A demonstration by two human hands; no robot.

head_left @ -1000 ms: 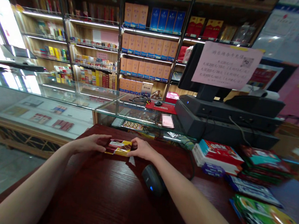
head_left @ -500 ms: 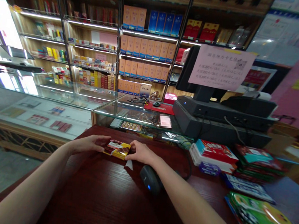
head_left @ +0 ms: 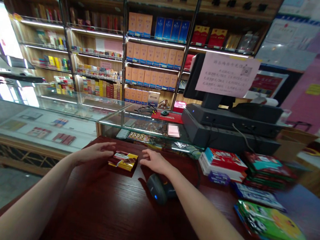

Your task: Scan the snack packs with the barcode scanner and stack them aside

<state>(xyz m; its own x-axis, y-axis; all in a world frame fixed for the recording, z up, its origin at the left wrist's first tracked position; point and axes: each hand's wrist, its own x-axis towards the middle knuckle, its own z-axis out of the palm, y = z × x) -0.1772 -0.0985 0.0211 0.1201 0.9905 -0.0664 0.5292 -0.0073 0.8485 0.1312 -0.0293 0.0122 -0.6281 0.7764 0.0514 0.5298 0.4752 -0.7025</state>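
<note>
A small stack of yellow and dark red snack packs (head_left: 122, 161), with chocolate pictured on top, lies flat on the dark red wooden counter (head_left: 98, 211). My left hand (head_left: 97, 154) is close against its left end, thumb and fingers apart; whether a fingertip touches it I cannot tell. On the other side, my right hand (head_left: 156, 161) is clear of the stack by a small gap, its fingers loosely spread and empty. Below my right wrist rests a black barcode scanner (head_left: 156, 188) with a blue light, partly hidden by my forearm.
To the right are red and white boxes (head_left: 225, 161), purple packets (head_left: 219, 177), blue packets (head_left: 258, 196), dark red packs (head_left: 265, 174) and green bags (head_left: 272, 223). A register (head_left: 232, 122) stands behind them. A glass display case (head_left: 145, 122) borders the counter's far edge.
My right hand has let go of the stack's right end and moved off to the right. My left fingers have loosened at the left end. The view has shifted slightly.
</note>
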